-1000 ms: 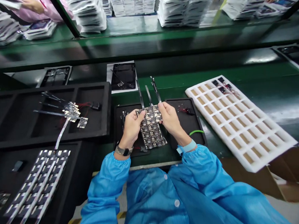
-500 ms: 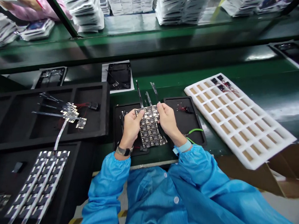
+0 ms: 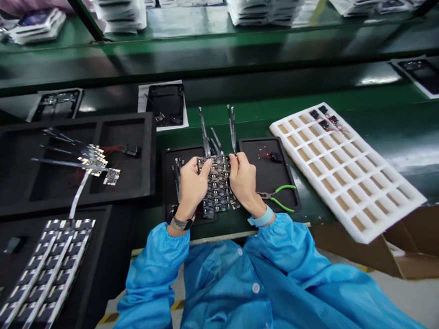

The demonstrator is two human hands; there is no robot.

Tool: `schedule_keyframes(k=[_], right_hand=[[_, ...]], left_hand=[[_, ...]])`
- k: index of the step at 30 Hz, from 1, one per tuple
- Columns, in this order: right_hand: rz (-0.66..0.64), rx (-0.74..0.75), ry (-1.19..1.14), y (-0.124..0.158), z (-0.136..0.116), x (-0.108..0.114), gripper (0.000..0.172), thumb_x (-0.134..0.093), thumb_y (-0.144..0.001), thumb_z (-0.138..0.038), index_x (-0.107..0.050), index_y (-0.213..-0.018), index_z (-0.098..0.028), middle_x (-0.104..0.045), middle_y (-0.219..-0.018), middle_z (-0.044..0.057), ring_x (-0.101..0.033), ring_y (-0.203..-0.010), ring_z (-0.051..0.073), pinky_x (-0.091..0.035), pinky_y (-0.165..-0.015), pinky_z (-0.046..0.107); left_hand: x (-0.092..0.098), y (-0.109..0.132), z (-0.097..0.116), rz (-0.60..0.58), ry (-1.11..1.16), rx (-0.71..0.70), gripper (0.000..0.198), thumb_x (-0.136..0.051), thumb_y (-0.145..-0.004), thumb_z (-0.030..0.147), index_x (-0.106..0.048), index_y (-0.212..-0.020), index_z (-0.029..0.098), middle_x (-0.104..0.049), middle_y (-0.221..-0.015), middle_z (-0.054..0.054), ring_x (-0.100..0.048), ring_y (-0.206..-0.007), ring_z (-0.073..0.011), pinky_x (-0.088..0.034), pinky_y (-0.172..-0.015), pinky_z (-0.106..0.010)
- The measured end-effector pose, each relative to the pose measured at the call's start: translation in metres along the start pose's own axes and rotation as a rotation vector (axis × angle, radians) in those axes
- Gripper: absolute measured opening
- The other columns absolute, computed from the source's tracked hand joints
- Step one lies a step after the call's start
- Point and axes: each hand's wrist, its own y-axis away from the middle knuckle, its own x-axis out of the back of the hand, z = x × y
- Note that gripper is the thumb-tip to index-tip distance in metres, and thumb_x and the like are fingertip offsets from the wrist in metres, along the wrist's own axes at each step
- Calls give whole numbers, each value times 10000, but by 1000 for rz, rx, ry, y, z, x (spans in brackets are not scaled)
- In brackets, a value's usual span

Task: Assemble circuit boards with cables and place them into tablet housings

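Note:
A panel of small circuit boards (image 3: 215, 185) with thin flat cables sticking up from its far edge is held between both hands over two black trays. My left hand (image 3: 191, 185) grips its left edge with the thumb on the top corner. My right hand (image 3: 243, 182) pinches the top right corner, where one cable strip (image 3: 232, 128) stands upright. Under my left hand lies the left black tray (image 3: 171, 164). By my right wrist, the right black tray (image 3: 271, 173) carries green-handled cutters (image 3: 282, 196).
A white foam tray (image 3: 345, 168) with many pockets lies to the right, a few small parts in its far corner. Large black trays (image 3: 20, 173) at left hold more boards and long board strips (image 3: 43, 277). The green conveyor (image 3: 381, 118) behind carries black device frames.
Both hands have drawn the panel slightly nearer and narrowed their grip, so the panel looks bent or folded. The green cutters are now uncovered by my right wrist. The view has tilted down.

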Motion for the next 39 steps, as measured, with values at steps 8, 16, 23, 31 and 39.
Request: schedule_keyframes(k=[8,16,23,31,39], right_hand=[[-108,-193,-571,-10,0,-2,496,-519,-1021,-689,-422,-766,-274,-385,-624,-63,-358,-544,138,-315,-534,282],[-261,-201,-360,18,7,15,457,-518,-1054,-565,-371,-730,-279,-347,-571,-73,-435,-494,140,-336,-504,279],[-569,-90,324,40,-5,25,254,-435,-1133,-318,-579,-950,-215,-733,-844,95,-736,-829,265,-405,-691,316],[-569,-28,655,46,-18,47,305,-433,-1141,-315,-600,-1312,-125,-768,-1204,209,-782,-970,332,-462,-740,345],[-511,-114,-306,34,-2,36,459,-405,-1102,-616,-583,-901,-244,-587,-694,-22,-574,-620,179,-407,-615,302]], left_hand=[[0,-4,2,-20,245,80,367,-854,-844,513,-729,-905,174,-747,-838,-39,-701,-822,-200,-556,-793,-312],[8,-11,8,166,348,23,386,-879,-822,516,-717,-922,181,-765,-874,-28,-713,-852,-185,-567,-823,-298],[12,-15,5,205,425,8,423,-923,-774,524,-732,-913,174,-763,-857,-17,-706,-785,-158,-565,-780,-272],[11,-14,7,137,393,26,409,-909,-796,518,-742,-922,167,-765,-847,-29,-714,-790,-165,-567,-776,-273],[-4,-5,5,115,391,69,405,-868,-832,534,-724,-935,170,-765,-865,-31,-701,-786,-166,-555,-755,-271]])
